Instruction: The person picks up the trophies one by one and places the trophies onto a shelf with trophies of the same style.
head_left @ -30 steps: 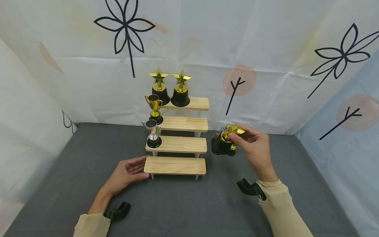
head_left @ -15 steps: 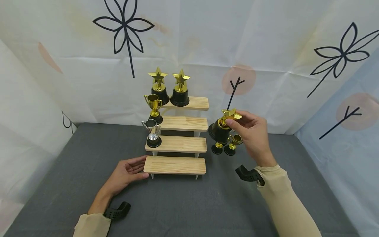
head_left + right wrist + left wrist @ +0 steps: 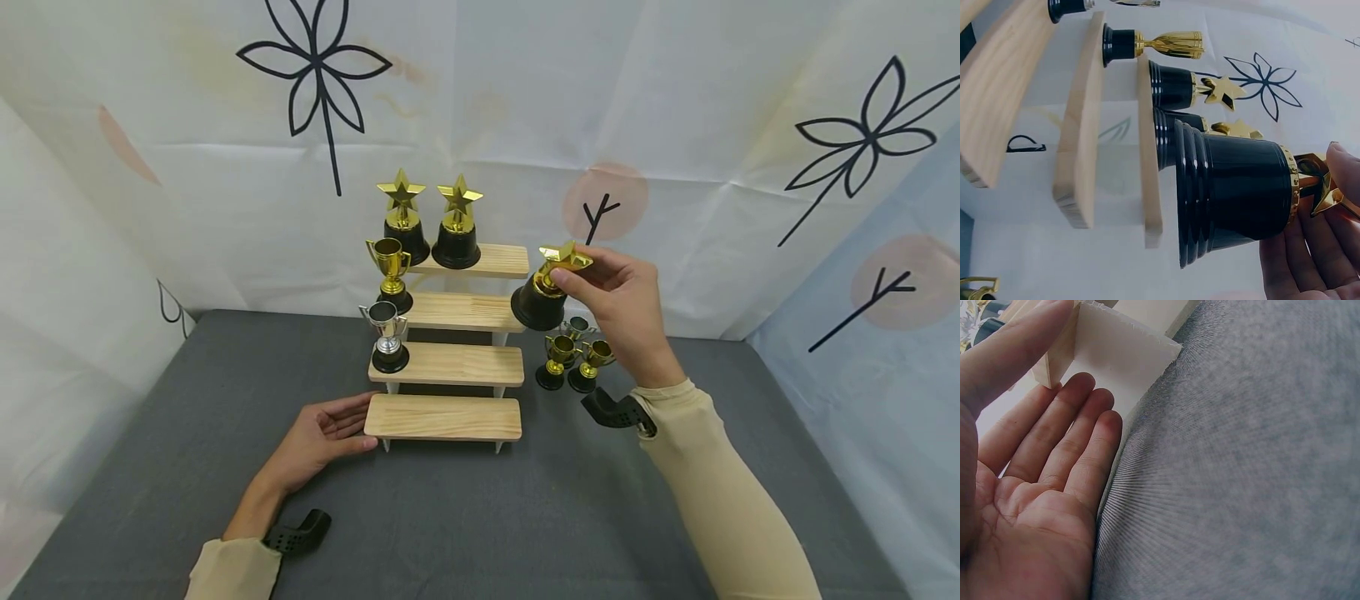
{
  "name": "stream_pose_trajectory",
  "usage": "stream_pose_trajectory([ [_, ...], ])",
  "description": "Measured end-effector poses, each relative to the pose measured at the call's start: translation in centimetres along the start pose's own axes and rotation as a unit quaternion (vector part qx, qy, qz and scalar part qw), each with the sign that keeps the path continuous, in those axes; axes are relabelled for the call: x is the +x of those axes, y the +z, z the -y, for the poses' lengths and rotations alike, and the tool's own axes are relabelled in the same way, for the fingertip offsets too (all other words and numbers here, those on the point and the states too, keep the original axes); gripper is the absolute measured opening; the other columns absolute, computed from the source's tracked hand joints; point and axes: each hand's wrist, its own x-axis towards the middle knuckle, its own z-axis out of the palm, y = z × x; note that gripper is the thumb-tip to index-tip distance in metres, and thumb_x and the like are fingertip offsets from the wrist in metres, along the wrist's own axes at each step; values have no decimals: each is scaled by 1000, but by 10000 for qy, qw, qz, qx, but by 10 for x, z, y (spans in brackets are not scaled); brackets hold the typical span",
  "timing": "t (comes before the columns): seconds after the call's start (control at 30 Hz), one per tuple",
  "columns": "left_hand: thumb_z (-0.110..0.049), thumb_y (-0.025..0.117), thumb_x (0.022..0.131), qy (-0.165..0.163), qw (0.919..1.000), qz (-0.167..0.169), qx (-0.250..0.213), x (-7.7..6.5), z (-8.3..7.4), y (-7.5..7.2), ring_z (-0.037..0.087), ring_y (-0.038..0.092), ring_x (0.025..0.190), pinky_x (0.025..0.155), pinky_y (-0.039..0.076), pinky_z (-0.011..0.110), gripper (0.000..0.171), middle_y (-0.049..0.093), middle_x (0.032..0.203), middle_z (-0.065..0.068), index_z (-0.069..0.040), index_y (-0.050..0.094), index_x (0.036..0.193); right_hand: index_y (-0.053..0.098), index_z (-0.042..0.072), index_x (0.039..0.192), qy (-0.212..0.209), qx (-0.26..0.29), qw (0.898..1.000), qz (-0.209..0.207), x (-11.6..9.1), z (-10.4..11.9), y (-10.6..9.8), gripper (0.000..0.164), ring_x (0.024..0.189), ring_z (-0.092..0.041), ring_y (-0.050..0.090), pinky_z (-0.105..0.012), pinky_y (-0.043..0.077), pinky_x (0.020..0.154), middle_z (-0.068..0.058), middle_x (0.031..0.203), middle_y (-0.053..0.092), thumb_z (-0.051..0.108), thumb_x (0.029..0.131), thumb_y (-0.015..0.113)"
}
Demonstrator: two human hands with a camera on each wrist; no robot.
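Note:
My right hand (image 3: 624,310) pinches a gold star trophy (image 3: 538,302) by its star, black base hanging down and tilted, beside the right ends of the upper shelves. In the right wrist view, the trophy's black base (image 3: 1235,187) fills the middle. My left hand (image 3: 324,442) touches the left end of the lowest step of a four-tier wooden display stand (image 3: 444,417); its fingers (image 3: 1088,450) lie straight along the white support. Two star trophies (image 3: 457,237) stand on the top step. Below them, at the left ends, are a gold cup trophy (image 3: 391,271) and a silver cup trophy (image 3: 388,337).
Right of the stand, two small gold cup trophies (image 3: 590,367) stand on the dark grey table (image 3: 480,525), with a silver cup trophy (image 3: 577,327) behind them. A white patterned cloth (image 3: 510,100) hangs behind the table.
My right hand has lifted the star trophy up from the table and moved it left toward the stand, uncovering the small cups. The left hand stays in place.

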Motion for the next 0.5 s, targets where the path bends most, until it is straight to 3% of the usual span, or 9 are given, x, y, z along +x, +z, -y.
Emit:
stream_pose_trajectory([
  [0.5, 0, 81, 84, 0, 10000, 23, -13, 0, 1, -1, 7, 60, 122, 101, 52, 27, 75, 47, 145, 35, 12, 42, 147, 69, -5, 125, -25, -80, 9999, 122, 29, 1, 15, 35, 107, -22, 68, -33, 57, 98, -10, 114, 72, 3, 92, 76],
])
